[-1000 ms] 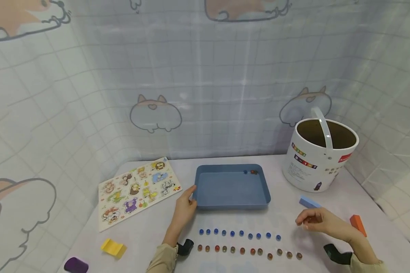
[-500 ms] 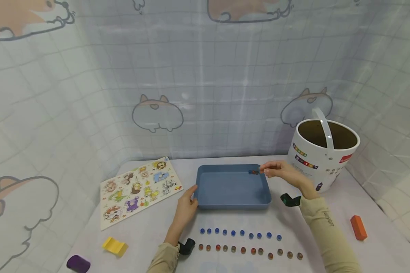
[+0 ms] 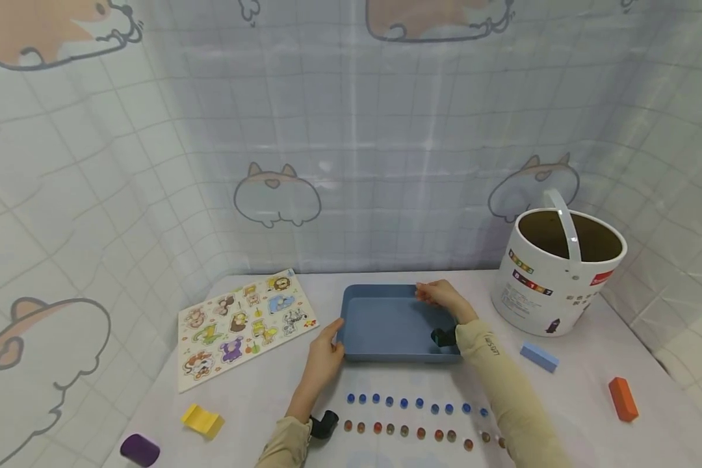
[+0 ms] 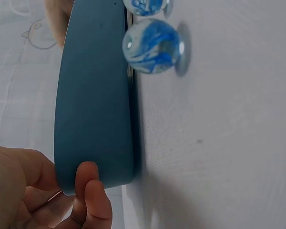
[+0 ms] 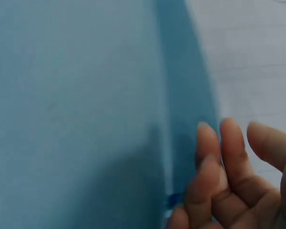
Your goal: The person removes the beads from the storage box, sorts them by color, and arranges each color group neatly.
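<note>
The shallow blue tray lies near the back of the table. My left hand holds its left side, and in the left wrist view the fingers curl about the tray's corner. My right hand is at the far rim, toward the right. There, in the right wrist view, the fingers straddle the rim, some inside the wall and some beyond it. A bit of blue shows low against that wall beside the hand. The marbles seen earlier in that corner are hidden in the head view.
Blue marbles line up in front of the tray, with a row of brownish marbles nearer; my right sleeve covers some. An animal puzzle board lies left. A white bucket, blue block and orange block stand right.
My right hand has come from the table at right, past the tray's right corner, to its far rim. The left hand keeps its place on the tray. The head view has shifted slightly.
</note>
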A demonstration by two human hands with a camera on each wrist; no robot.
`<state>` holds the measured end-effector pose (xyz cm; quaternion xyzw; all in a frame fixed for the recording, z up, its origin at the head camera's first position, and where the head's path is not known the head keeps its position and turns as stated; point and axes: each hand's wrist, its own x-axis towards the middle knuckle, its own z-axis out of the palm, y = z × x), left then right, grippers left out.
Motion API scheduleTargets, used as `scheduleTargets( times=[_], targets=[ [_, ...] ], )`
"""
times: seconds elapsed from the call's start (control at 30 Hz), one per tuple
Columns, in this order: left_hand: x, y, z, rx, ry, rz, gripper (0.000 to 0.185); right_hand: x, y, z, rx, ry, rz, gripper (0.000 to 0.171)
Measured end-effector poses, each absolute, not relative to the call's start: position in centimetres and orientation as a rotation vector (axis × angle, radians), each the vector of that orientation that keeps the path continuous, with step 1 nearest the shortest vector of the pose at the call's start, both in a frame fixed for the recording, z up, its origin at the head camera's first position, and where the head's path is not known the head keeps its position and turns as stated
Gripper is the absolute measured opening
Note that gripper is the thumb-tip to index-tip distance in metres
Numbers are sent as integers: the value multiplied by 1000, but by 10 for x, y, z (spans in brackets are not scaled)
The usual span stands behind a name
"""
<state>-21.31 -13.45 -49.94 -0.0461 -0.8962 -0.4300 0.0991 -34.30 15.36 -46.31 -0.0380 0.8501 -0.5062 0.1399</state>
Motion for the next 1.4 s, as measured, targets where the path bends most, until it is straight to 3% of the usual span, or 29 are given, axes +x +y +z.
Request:
scheduleTargets(
  times=[0.2, 0.5, 0.7, 0.9, 1.4],
  targets=[
    [-212, -134, -499, -146, -2646, -1262, 54, -350, 145, -479, 73, 2655, -1391, 44],
    [-214, -133, -496, -132, -2633, -1277, 56, -357, 136, -482, -87, 2635, -1536, 48],
    [-215, -133, -496, -145, -2635, -1284, 56, -357, 135, -477, -43, 2511, -1767, 48],
    [-215, -134, -495, -132, -2640, -1278, 56, -357, 127, -476, -90, 2471, -1651, 44],
    [-214, -131, -500, -154, -2603, -1329, 55, -341, 42, -480, 17, 2483, -1591, 25]
  ],
)
